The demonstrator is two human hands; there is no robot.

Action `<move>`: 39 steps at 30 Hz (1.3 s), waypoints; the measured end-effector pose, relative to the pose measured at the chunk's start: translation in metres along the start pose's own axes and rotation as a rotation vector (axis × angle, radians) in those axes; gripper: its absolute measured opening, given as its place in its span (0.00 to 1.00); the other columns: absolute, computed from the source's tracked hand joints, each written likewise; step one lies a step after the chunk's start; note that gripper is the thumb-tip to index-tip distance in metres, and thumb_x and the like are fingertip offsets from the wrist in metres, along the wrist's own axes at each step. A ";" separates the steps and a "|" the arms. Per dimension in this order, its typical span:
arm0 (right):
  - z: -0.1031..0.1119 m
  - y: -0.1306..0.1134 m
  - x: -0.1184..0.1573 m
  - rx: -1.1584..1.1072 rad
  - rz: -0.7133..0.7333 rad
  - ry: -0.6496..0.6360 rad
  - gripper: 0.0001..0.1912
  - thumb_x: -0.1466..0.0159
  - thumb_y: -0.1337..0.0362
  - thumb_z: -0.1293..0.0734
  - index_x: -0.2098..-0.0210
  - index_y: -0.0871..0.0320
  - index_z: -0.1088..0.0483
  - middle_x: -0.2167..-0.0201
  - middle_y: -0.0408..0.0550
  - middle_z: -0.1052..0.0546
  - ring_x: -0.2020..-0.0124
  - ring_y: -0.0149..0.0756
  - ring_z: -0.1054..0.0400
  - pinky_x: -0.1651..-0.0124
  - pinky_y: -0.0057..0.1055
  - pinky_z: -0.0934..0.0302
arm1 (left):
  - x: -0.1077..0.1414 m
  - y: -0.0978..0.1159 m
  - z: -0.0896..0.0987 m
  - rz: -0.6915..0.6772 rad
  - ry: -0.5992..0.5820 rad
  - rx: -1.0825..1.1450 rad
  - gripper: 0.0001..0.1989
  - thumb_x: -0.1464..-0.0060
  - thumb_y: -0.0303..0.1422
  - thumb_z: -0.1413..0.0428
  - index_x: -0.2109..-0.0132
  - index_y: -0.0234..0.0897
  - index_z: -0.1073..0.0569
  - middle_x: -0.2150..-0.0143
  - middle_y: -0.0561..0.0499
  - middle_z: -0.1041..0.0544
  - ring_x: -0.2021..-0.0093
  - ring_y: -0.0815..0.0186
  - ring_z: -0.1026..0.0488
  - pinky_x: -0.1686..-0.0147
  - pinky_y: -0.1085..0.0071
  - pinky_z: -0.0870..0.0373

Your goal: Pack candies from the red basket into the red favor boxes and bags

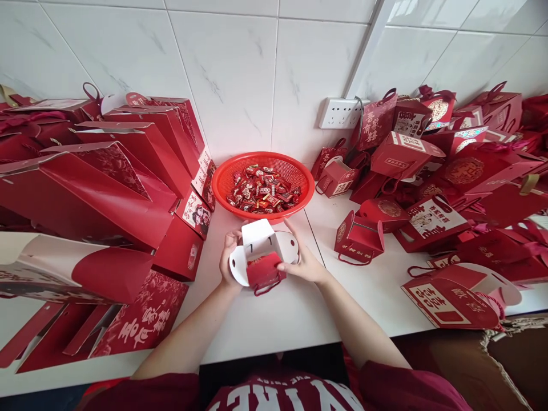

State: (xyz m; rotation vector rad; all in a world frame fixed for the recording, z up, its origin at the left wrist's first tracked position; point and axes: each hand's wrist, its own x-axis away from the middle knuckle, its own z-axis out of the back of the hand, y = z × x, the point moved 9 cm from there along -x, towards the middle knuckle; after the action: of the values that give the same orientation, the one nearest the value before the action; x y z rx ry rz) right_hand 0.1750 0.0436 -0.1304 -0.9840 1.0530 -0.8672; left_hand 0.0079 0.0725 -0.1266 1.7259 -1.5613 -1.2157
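Note:
Between my two hands is a small red gift box (268, 273) with a white inside. Its top flaps stand open and a dark red cord handle hangs at its near side. My left hand (231, 261) wraps round the box's left side, its fingers partly hidden behind a white rounded flap. On the right side my right hand (305, 257) grips the box, with the thumb on the red front panel. Just beyond the box, a red plastic basket (220, 191) holds many small wrapped candies (265, 191).
Open red gift boxes (141, 200) stand in rows on the left. Closed red boxes (402, 154) are piled on the right, with one small box (359, 237) nearer me. A power socket (340, 114) is on the tiled wall. A cardboard carton (454, 359) sits below the white table (252, 331).

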 end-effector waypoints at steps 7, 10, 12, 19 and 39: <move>0.015 -0.001 -0.001 0.115 0.022 0.107 0.39 0.36 0.55 0.34 0.31 0.48 0.56 0.31 0.49 0.47 0.33 0.45 0.50 0.32 0.46 0.53 | 0.012 -0.005 -0.015 -0.001 -0.113 -0.141 0.21 0.39 0.41 0.58 0.46 0.38 0.31 0.48 0.43 0.25 0.46 0.53 0.29 0.45 0.52 0.35; 0.016 -0.002 0.000 0.170 0.040 0.114 0.37 0.36 0.56 0.35 0.31 0.49 0.53 0.32 0.49 0.45 0.33 0.45 0.50 0.32 0.48 0.53 | 0.013 0.005 -0.020 -0.096 -0.183 -0.340 0.25 0.36 0.44 0.62 0.58 0.35 0.25 0.51 0.41 0.24 0.46 0.52 0.30 0.42 0.51 0.38; 0.016 -0.003 0.000 0.214 0.054 0.114 0.35 0.35 0.56 0.36 0.32 0.48 0.52 0.32 0.49 0.43 0.33 0.46 0.49 0.32 0.49 0.54 | 0.011 0.009 -0.020 -0.142 -0.211 -0.456 0.27 0.35 0.45 0.64 0.62 0.36 0.24 0.54 0.42 0.23 0.48 0.52 0.29 0.43 0.52 0.38; 0.005 -0.017 0.000 0.280 0.145 -0.012 0.32 0.33 0.53 0.38 0.32 0.46 0.48 0.34 0.48 0.40 0.35 0.47 0.45 0.35 0.48 0.49 | 0.004 0.009 -0.014 -0.144 -0.193 -0.687 0.19 0.34 0.42 0.57 0.58 0.38 0.25 0.58 0.46 0.24 0.54 0.58 0.28 0.50 0.60 0.33; 0.001 -0.012 -0.003 0.152 0.155 -0.051 0.16 0.31 0.57 0.41 0.47 0.47 0.28 0.41 0.50 0.33 0.39 0.42 0.39 0.36 0.45 0.46 | 0.028 0.039 -0.051 -0.392 -0.451 -1.341 0.21 0.44 0.42 0.43 0.44 0.42 0.26 0.42 0.46 0.27 0.47 0.51 0.29 0.48 0.53 0.34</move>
State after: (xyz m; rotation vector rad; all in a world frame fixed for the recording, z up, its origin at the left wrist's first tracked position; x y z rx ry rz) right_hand 0.1733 0.0429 -0.1180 -0.7825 0.9912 -0.7786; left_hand 0.0309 0.0279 -0.0776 0.8340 -0.2341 -2.1983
